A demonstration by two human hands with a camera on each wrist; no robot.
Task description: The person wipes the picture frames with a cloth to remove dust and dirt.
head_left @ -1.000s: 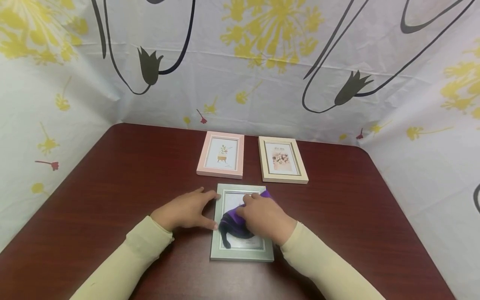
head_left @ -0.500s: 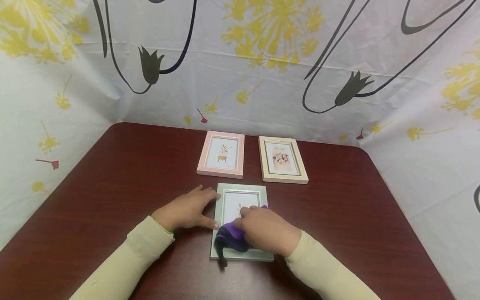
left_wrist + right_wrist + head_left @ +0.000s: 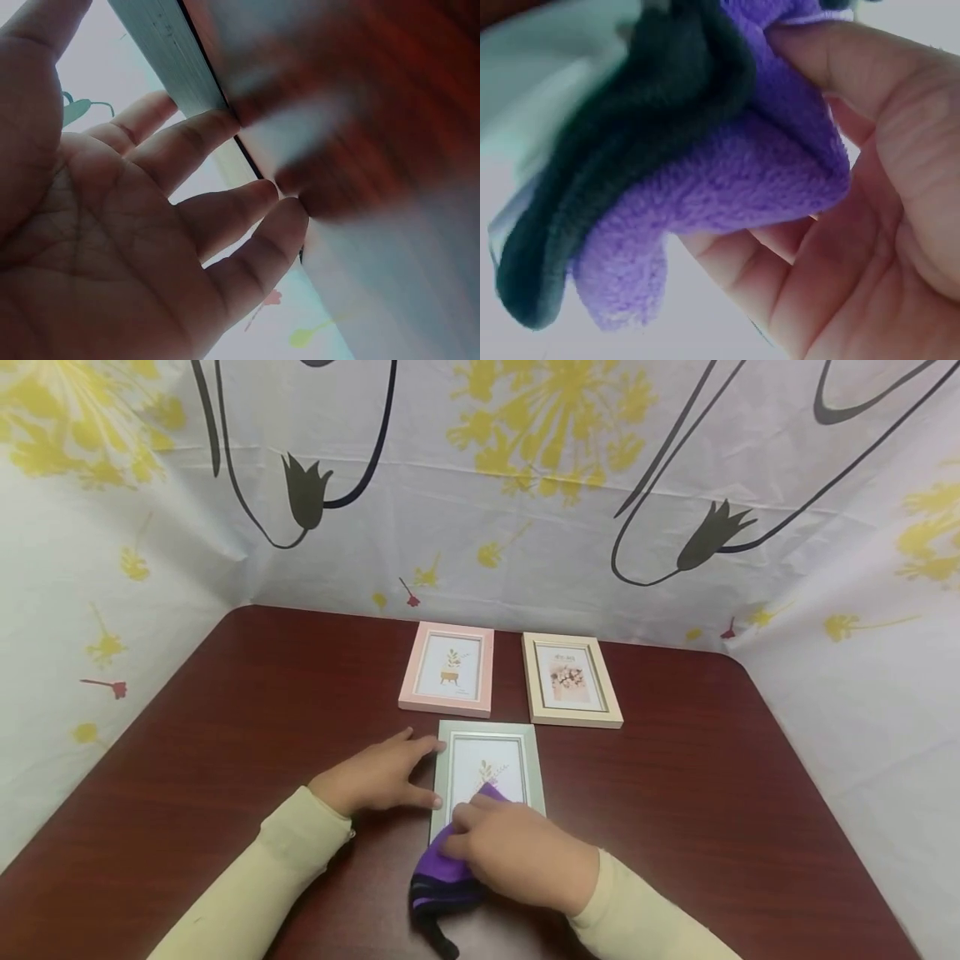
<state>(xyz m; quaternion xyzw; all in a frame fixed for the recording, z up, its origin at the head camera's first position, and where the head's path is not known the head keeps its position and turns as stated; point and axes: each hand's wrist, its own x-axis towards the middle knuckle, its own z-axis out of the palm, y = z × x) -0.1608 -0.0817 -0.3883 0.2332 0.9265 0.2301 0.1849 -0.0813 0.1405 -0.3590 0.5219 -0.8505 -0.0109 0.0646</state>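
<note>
A pale green picture frame (image 3: 533, 768) lies face up on the table, with a plant print behind its pane. My left hand (image 3: 378, 779) rests at its left edge, thumb and fingers spread and touching the border. My right hand (image 3: 517, 852) holds a purple cloth (image 3: 442, 860) with a black striped edge over the lower part of the frame, hiding that part. In the right wrist view the fuzzy purple cloth (image 3: 727, 172) is pinched between thumb and fingers. The left wrist view shows the left hand (image 3: 142, 195) with fingertips at the frame's side.
Behind the green frame lie a pink picture frame (image 3: 409, 683) and a cream picture frame (image 3: 612, 697), side by side. The dark red wooden table (image 3: 675, 793) is bordered by a white floral curtain (image 3: 450, 510) at the back and sides.
My right hand has drawn the cloth down the pane toward the near edge, uncovering the print's upper part. The left hand has kept its place on the frame's left edge.
</note>
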